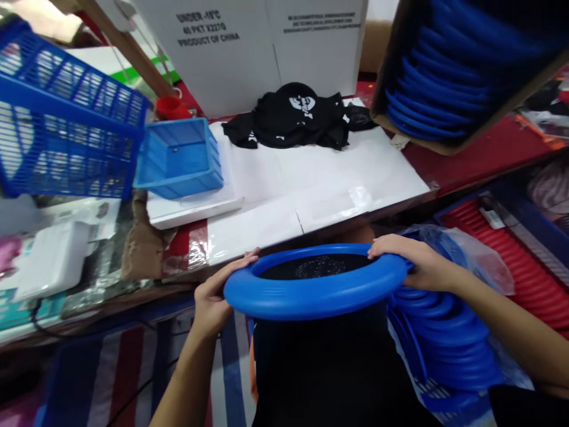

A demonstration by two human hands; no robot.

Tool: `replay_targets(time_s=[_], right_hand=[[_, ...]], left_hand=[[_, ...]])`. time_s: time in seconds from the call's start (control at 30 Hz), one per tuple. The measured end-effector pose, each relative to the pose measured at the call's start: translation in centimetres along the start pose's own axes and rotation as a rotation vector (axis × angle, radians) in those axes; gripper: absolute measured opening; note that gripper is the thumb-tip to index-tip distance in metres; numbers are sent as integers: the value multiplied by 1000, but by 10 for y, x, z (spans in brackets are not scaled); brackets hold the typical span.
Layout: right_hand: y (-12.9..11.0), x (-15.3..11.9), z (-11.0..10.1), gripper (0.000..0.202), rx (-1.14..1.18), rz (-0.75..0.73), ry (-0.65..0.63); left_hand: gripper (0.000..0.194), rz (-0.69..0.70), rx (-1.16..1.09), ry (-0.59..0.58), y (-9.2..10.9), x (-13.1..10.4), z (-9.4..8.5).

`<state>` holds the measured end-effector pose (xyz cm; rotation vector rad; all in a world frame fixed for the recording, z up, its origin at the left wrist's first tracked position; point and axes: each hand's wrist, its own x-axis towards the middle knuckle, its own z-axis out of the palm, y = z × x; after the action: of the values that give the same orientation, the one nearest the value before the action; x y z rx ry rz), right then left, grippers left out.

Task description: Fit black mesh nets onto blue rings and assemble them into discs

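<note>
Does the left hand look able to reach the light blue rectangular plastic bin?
Probably, after letting go: the left hand holds the smooth round blue ring, but the open bin looks unobstructed.

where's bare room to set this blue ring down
The white surface looks widest, with black items behind and the light-blue bin at left; the blue ring would likely fit. A red tabletop strip is also bare, right of it, bordered by the carton of blue rings. The left end is crowded with the blue basket and white device.
</note>
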<state>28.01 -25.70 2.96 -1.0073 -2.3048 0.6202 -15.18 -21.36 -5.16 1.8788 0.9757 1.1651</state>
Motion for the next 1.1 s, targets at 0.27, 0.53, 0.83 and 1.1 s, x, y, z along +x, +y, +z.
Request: replay_targets(time_s=[0.27,0.53,0.83,1.1], right_hand=[[-15,16,10,33,-221,-10,-8],[-28,19,2,47,-262,2,-58],[-53,12,21,30,-355,-90,153],[-50,19,15,42,-318,-120,134]], left_hand=[[58,246,331,-288,47,42,40],[41,474,320,-412,94,74,73],[31,513,314,-303,103,60,85],[42,485,260,-268,110,55,73]])
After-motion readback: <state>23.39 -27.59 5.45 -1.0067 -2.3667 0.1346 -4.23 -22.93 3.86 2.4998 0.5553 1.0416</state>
